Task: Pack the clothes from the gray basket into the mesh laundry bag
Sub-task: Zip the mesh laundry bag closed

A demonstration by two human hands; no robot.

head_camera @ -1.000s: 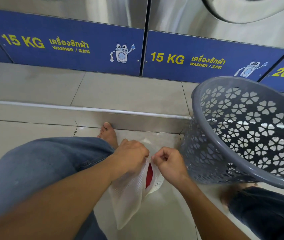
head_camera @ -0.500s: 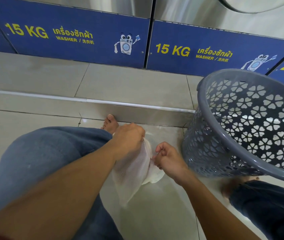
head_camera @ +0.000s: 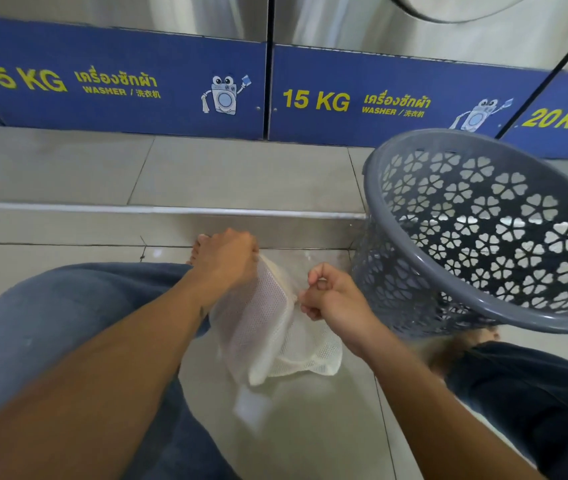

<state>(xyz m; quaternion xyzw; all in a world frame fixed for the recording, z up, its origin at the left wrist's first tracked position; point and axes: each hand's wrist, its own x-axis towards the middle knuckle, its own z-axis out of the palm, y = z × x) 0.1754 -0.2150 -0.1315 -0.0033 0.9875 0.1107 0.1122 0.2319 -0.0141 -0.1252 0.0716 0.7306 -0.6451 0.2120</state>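
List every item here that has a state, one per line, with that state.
mesh laundry bag: held off the floor, hanging limp
left hand: closed on the bag's top edge
right hand: pinching the bag's opposite edge
gray basket: tilted toward the camera, no clothes visible inside
washer door: cannot tell, mostly out of frame

mesh laundry bag [head_camera: 261, 323] — white, fine netting, limp, hanging just above the floor, top edge pinched at both ends, lower part crumpled, bottom blurred | gray basket [head_camera: 455, 306] — plastic, flower-shaped cutouts, tilted, mouth toward camera, just right of the bag, contents not visible
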